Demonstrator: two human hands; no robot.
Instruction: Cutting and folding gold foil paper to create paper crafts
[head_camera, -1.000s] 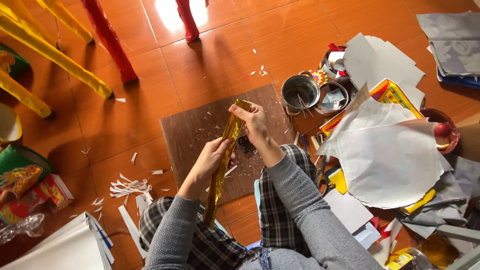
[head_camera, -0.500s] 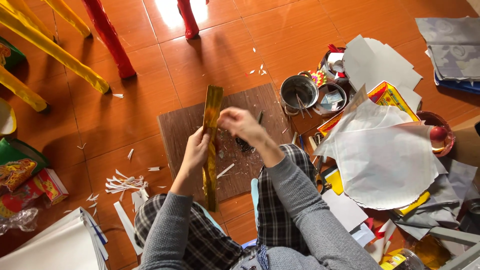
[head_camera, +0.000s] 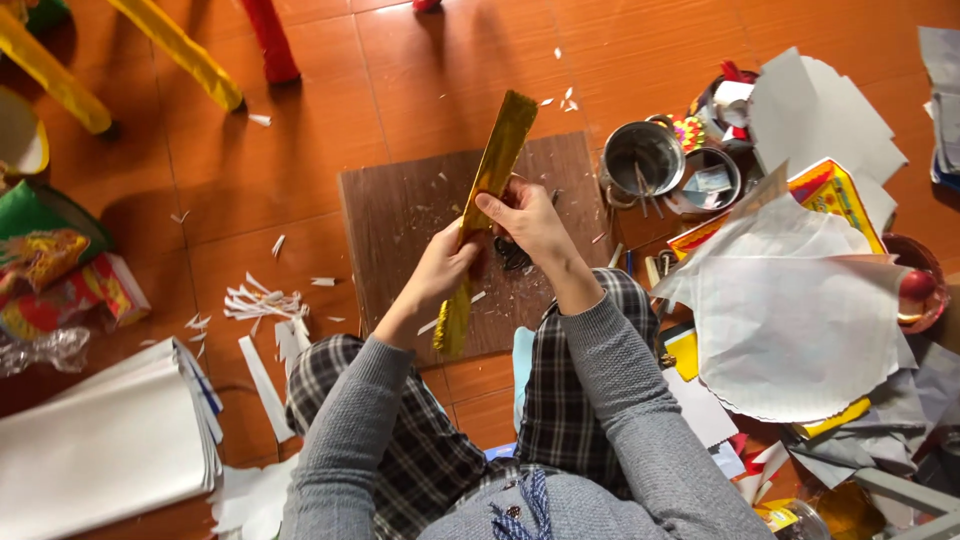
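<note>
Gold foil strip worked over a brown board, person seated on the floor.
Board (head_camera: 400, 230); gold strip (head_camera: 485, 205) above it, tilted; left hand (head_camera: 448, 268) clasping mid-strip, right hand (head_camera: 525, 218) pinching higher: folding step, judged; next needs a firm crease.

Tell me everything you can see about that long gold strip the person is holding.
The gold strip is a long, narrow band of shiny, foil-like paper, slightly creased. It runs diagonally, upper end pointing away over the brown board, lower end near the person's knee. The left hand grips its lower half; the right hand pinches it near the middle, fingers across its face. It looks lifted off the board, not lying flat.
</note>
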